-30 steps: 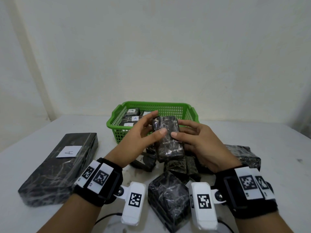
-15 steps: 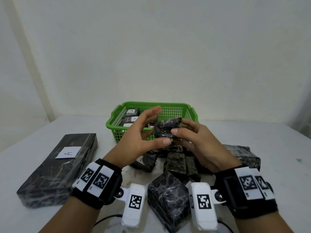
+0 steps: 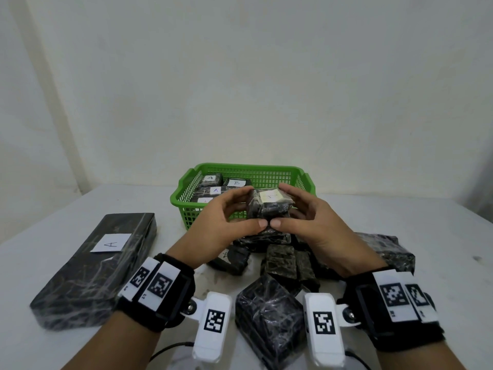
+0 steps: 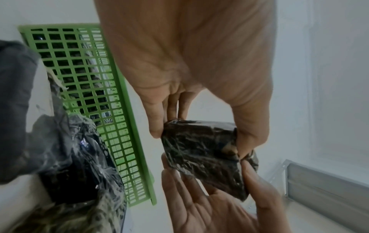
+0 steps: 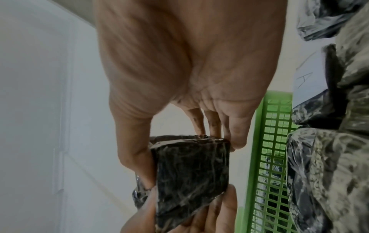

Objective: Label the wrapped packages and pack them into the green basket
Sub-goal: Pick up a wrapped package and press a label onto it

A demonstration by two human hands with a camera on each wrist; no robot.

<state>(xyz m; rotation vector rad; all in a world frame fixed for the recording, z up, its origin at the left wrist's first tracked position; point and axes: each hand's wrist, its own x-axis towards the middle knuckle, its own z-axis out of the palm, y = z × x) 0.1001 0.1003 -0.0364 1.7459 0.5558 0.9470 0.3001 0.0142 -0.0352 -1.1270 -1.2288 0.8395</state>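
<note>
A small dark wrapped package (image 3: 269,209) with a white label (image 3: 271,195) on its top face hangs just in front of the green basket (image 3: 248,169). My left hand (image 3: 253,206) and right hand (image 3: 286,206) grip it from either side, thumbs meeting on its near edge. In the left wrist view the package (image 4: 203,156) sits between the left fingers (image 4: 157,124) and thumb. From the right wrist its dark underside (image 5: 189,170) shows beside the basket wall (image 5: 269,157). Inside the basket lie several packages labelled A (image 3: 210,178) and B (image 3: 236,182).
A long wrapped package labelled A (image 3: 93,265) lies at the left. A pile of dark wrapped packages (image 3: 280,263) sits under my hands, with a squarish one (image 3: 269,313) nearest me and another (image 3: 386,249) to the right. A wall stands close behind the basket.
Both hands have turned the package over, from its dark face toward me to label side up, and lifted it slightly toward the basket.
</note>
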